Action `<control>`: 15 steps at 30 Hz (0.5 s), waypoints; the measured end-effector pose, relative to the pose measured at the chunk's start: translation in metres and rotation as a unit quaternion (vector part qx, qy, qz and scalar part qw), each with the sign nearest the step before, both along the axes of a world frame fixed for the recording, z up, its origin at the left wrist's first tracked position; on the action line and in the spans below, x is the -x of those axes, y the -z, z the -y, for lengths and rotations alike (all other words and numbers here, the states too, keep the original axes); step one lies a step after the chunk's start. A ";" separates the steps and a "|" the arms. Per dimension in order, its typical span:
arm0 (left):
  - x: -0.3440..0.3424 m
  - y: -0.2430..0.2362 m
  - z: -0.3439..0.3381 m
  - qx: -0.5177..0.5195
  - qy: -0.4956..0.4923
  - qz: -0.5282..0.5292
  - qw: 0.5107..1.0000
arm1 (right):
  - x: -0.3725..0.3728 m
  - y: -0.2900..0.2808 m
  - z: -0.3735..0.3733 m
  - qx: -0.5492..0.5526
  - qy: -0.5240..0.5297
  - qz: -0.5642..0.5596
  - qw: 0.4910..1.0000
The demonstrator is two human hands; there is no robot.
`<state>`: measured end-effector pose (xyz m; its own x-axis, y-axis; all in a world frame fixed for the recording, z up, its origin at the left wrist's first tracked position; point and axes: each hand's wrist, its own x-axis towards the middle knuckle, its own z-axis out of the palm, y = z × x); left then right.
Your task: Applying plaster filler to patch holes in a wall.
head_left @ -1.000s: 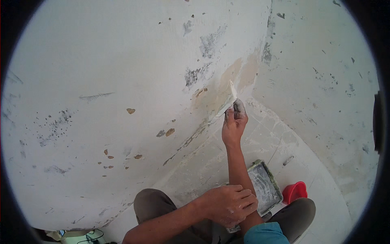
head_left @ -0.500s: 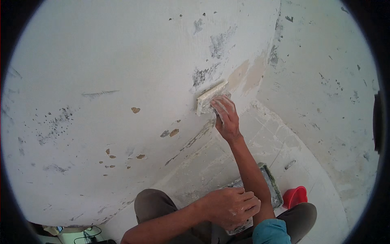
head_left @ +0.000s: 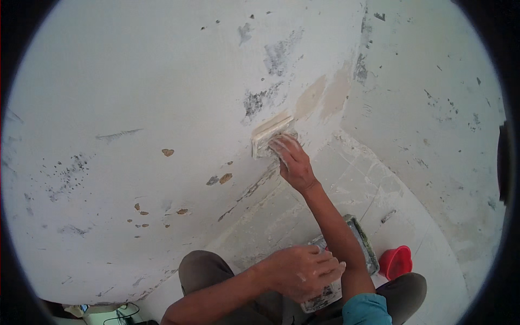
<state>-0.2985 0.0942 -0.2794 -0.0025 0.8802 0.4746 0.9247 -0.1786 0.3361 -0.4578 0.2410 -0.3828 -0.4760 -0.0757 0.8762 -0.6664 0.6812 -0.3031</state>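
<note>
Scraper [head_left: 265, 135] moved leftward on wall [head_left: 130, 97], gripped in right hand [head_left: 294, 161]

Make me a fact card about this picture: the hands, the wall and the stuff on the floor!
Right hand: gripping a pale spreader against the wall
Left hand: loosely curled over the tray; can't tell if it holds anything
Wall: whitish, with grey scuffs and small brown chips
Tray: on the floor, partly hidden by the arms
Red tub: on the floor, right of the tray
</note>
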 end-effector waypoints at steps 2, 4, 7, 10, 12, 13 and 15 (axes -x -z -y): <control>0.008 0.001 -0.004 0.039 -0.011 0.002 0.999 | -0.010 0.010 -0.007 -0.031 -0.011 0.078 0.996; 0.010 0.005 -0.004 0.045 -0.027 -0.001 0.999 | -0.029 0.014 -0.001 0.008 -0.064 0.106 0.992; 0.004 -0.008 -0.005 0.042 -0.036 -0.008 0.998 | -0.048 0.002 0.008 0.081 -0.059 0.124 0.987; -0.009 -0.011 -0.011 0.018 -0.018 -0.011 1.000 | -0.040 -0.012 -0.002 0.484 -0.102 0.196 0.847; -0.014 -0.013 -0.010 0.010 -0.010 -0.009 1.000 | -0.015 -0.031 -0.013 0.507 -0.060 0.158 0.845; -0.016 -0.014 -0.006 0.020 -0.018 -0.010 1.000 | -0.006 -0.037 -0.012 0.510 -0.064 0.158 0.843; -0.018 -0.016 -0.001 0.028 -0.022 -0.010 0.999 | 0.007 -0.046 -0.014 0.510 -0.072 0.183 0.837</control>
<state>-0.2802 0.0954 -0.2638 -0.0320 0.9048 0.4246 0.9380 -0.1195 0.3253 -0.4649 0.2554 -0.3367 -0.7772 0.5435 0.3172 -0.4541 -0.1354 -0.8806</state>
